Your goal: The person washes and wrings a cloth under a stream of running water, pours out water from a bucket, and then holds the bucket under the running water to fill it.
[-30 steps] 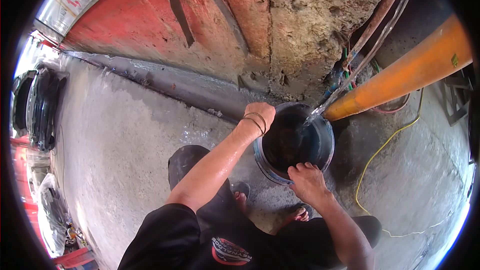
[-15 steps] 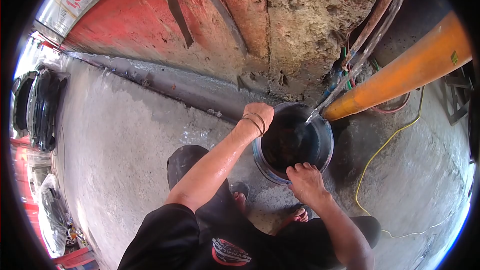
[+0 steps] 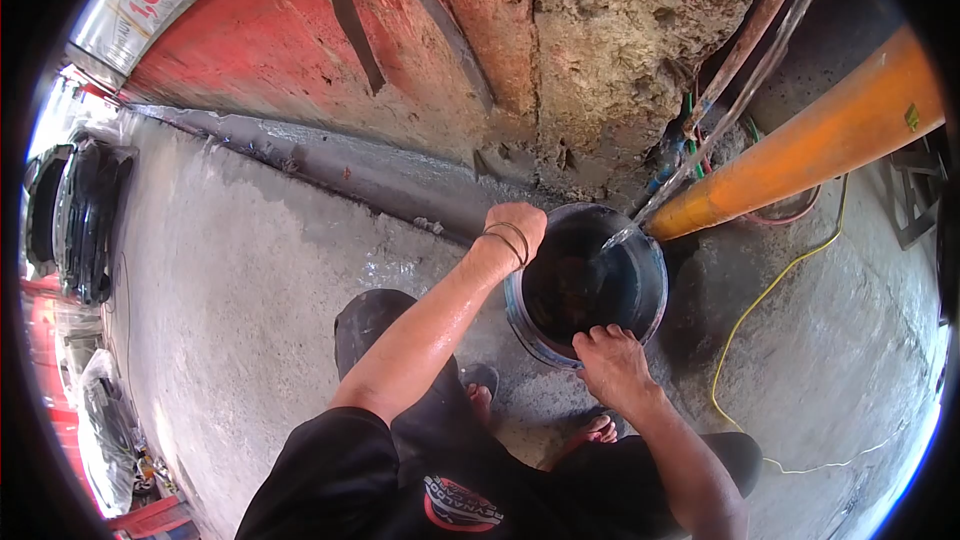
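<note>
A round dark bucket [image 3: 657, 285] stands on the concrete floor, with dark liquid inside. My left hand [image 3: 517, 233], with thin bands at its wrist, is closed on the left side of the bucket's rim. At the near side of the rim, my right hand [image 3: 611, 362] has its fingers curled over the edge. A stream of water [image 3: 622, 234] falls into the bucket from the upper right. The bottom of the bucket is hidden by the dark liquid.
An orange pipe [image 3: 800, 145] slants down beside the bucket. Behind stands a worn red wall [image 3: 270, 45]. A yellow cord [image 3: 760, 298] runs along the floor at the right. Dark wrapped parts [image 3: 90, 215] stand at the far left. My sandalled feet are just below the bucket.
Both hands stay on the rim. The falling water has changed shape slightly and lands a little further left in the bucket.
</note>
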Demonstrator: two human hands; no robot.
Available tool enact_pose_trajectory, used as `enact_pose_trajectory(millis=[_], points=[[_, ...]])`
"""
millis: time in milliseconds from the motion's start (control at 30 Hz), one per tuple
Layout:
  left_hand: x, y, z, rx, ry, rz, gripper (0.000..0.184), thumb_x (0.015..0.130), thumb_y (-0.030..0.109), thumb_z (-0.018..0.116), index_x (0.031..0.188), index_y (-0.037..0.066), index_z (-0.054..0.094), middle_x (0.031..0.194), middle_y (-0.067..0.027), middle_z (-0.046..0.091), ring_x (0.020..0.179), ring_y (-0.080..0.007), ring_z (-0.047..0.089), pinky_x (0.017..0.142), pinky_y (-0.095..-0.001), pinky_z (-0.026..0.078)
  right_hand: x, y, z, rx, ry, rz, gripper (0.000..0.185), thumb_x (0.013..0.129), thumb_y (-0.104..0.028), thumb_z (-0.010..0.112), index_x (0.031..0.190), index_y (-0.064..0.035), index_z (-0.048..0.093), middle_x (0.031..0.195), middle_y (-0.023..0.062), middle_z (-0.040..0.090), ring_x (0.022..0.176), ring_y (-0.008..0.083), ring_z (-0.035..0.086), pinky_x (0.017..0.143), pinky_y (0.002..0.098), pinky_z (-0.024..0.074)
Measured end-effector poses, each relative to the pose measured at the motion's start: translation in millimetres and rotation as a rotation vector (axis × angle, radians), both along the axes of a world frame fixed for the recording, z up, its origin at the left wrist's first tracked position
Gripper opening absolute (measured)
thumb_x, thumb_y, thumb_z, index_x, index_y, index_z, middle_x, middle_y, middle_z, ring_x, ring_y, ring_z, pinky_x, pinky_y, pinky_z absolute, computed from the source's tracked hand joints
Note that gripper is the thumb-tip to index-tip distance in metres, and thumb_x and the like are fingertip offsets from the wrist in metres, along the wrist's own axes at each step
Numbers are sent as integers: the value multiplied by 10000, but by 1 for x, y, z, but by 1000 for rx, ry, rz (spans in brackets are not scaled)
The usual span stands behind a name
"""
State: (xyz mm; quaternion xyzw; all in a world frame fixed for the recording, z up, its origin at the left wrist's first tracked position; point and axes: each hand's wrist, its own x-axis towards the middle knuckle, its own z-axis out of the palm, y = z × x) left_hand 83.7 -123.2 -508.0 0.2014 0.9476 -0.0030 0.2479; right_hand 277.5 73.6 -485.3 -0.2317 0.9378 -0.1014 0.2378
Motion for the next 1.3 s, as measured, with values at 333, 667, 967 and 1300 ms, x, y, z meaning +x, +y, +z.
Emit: enact_pose_trajectory(millis=[333,667,967,1300], points=[[-5,-4,-10,3,-31,20,241,838,63,680,1072,90,734,1088,-163,750,1086,-367,709,914,-478,578,1,-1,0,-15,1,-11,380,803,-235,841,1075,-63,639,1070,118,670,1117,323,639,964,452,522],[-5,-4,-12,-1,-28,15,253,830,56,686,1077,90,728,1076,-164,751,1082,-360,712,915,-475,579,0,-1,2,-15,8,3,402,799,-242,845,1089,-60,635,1072,118,669,1110,322,642,946,450,531],[-5,-4,-10,-13,-44,9,286,832,63,688,1114,90,725,1101,-168,748,1099,-365,705,929,-474,574,1,-2,1,-1,5,8,404,801,-246,845,1091,-59,635,1073,121,670,1108,325,642,956,450,526],[-6,-5,-9,-16,-57,20,304,845,58,672,1141,103,721,1125,-160,745,1117,-364,697,947,-476,567,1,-3,0,4,5,9,399,807,-245,842,1092,-56,638,1066,123,675,1103,326,644,951,450,530]])
